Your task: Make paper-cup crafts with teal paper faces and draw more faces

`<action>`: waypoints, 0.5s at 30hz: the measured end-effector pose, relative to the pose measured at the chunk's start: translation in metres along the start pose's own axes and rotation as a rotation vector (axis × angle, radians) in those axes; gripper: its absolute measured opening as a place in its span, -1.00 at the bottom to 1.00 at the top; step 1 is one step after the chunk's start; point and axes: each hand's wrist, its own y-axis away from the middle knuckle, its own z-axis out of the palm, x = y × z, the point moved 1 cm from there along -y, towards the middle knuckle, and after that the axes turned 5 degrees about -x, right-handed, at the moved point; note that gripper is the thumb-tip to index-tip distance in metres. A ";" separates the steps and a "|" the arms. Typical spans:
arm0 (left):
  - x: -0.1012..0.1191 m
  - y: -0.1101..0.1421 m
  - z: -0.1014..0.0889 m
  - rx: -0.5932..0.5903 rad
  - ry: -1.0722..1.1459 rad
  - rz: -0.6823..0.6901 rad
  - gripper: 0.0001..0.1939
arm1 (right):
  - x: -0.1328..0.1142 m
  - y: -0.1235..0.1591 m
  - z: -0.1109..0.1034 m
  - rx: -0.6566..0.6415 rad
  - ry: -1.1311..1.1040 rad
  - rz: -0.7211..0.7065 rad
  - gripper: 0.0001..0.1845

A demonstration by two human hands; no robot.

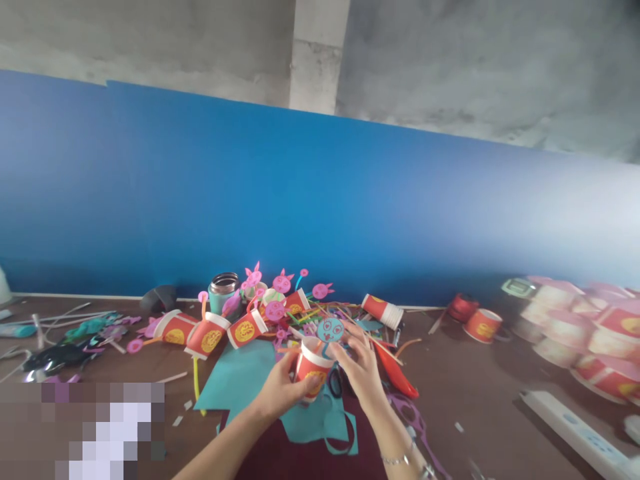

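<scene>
My left hand is closed around a red and white paper cup with a yellow round print, held upright above the table. At its rim stands a blue round paper face with drawn eyes and mouth, on a blue stem that reaches down to the cup. My right hand has its fingers at the right edge of this face, pinching it near the stem. Below the cup lie sheets of teal paper with cut-out holes, and dark scissor handles show between my hands.
Several decorated red cups with pink paper faces lie behind and left, near an open thermos. Stacked cups lie on their side behind my right hand. At right are a power strip, a tape roll and piled cups.
</scene>
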 end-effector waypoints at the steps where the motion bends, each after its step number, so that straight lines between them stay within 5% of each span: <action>1: -0.001 0.001 0.000 -0.001 -0.022 -0.009 -0.44 | 0.000 0.000 0.000 -0.022 0.016 0.003 -0.79; 8: 0.005 0.004 0.007 -0.040 -0.057 -0.013 -0.49 | -0.002 0.003 0.005 -0.043 0.106 0.000 -0.77; 15: 0.017 0.000 -0.004 0.144 0.037 0.042 -0.49 | 0.000 0.004 0.005 0.020 -0.049 0.073 -0.64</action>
